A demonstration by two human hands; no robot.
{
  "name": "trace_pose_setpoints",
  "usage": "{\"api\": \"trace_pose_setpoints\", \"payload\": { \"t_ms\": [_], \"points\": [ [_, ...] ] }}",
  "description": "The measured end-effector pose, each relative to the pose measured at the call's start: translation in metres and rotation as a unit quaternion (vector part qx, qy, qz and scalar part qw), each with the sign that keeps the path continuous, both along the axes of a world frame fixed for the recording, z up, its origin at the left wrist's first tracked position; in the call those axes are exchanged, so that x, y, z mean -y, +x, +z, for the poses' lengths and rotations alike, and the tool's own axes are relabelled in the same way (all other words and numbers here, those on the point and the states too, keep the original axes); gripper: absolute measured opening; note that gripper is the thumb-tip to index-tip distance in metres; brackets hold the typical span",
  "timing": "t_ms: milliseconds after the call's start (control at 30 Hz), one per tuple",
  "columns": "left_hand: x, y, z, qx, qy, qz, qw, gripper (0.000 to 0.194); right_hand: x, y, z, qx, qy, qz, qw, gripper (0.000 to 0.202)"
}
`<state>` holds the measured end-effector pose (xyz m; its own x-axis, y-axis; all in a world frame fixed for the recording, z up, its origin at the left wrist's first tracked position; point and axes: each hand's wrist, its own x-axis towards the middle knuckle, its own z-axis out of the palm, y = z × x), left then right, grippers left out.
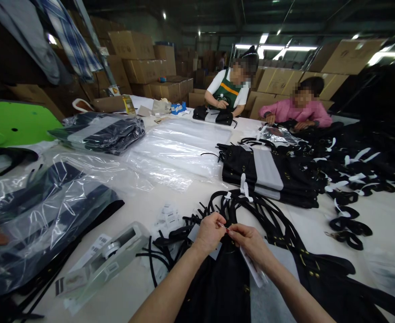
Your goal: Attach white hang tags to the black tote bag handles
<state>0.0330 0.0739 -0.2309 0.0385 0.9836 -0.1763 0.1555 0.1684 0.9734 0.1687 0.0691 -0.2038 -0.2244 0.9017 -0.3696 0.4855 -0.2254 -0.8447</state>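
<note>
- Left hand point(210, 232) and right hand point(249, 240) meet low in the centre, fingertips almost touching.
- Both are closed to a pinch on a small white tag point(223, 225) held between them; the other fingers are curled in.
- The tag sits just above a black bag point(217, 287) lying on the table point(143, 202) between the forearms.
- A white strip point(254, 269) hangs under the right wrist; whether the hand grips it, cannot tell.
- Straps point(251, 211), black and looped, fan out behind the hands.
- Label dispenser point(106, 260) lies left of the left forearm, loose labels point(167, 217) near it.
- Bagged goods in clear plastic point(46, 220) are at far left; empty clear sleeves point(180, 150) at mid table.
- Stack of black-and-grey bags point(268, 172) lies right of centre.
- Two people sit at the far side: one in a green apron point(229, 92), one in a pink top point(296, 112), both with hands on black goods.
- Cartons point(140, 58) are piled behind.
</note>
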Motion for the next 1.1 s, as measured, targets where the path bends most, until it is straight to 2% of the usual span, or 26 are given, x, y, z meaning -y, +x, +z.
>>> {"api": "trace_pose_setpoints", "payload": {
  "t_ms": [167,267,367,467,600,733,900,1000,1100],
  "points": [
    [0.0,-0.001,0.012,-0.127,-0.005,-0.022,0.992,0.02,0.0,-0.002,0.001,0.037,0.01,-0.009,0.999,0.024],
    [-0.001,0.0,0.018,-0.134,-0.032,-0.045,0.989,0.016,0.001,-0.001,0.001,0.028,0.001,-0.01,1.0,0.022],
    [0.0,-0.001,0.023,-0.072,-0.06,-0.048,0.994,0.008,0.003,0.003,0.004,-0.019,-0.035,-0.033,0.999,0.025],
    [0.002,-0.001,0.026,0.05,-0.115,-0.037,0.991,0.008,0.004,0.007,0.008,-0.131,-0.103,-0.09,0.982,0.031],
    [0.007,-0.002,0.028,0.217,-0.168,-0.037,0.961,0.015,0.006,0.01,0.012,-0.265,-0.187,-0.161,0.932,0.04],
    [0.02,-0.009,0.033,0.314,-0.207,-0.039,0.926,0.024,0.014,0.011,0.02,-0.326,-0.215,-0.185,0.902,0.055],
    [0.053,-0.021,0.033,0.376,-0.23,-0.043,0.897,0.03,0.033,0.007,0.022,-0.317,-0.229,-0.22,0.894,0.065],
    [0.07,-0.023,0.028,0.378,-0.218,-0.051,0.899,0.028,0.041,0.005,0.017,-0.294,-0.228,-0.233,0.898,0.061],
    [0.076,-0.023,0.024,0.382,-0.199,-0.038,0.901,0.031,0.044,0.007,0.014,-0.257,-0.222,-0.229,0.912,0.054]
  ]
}}
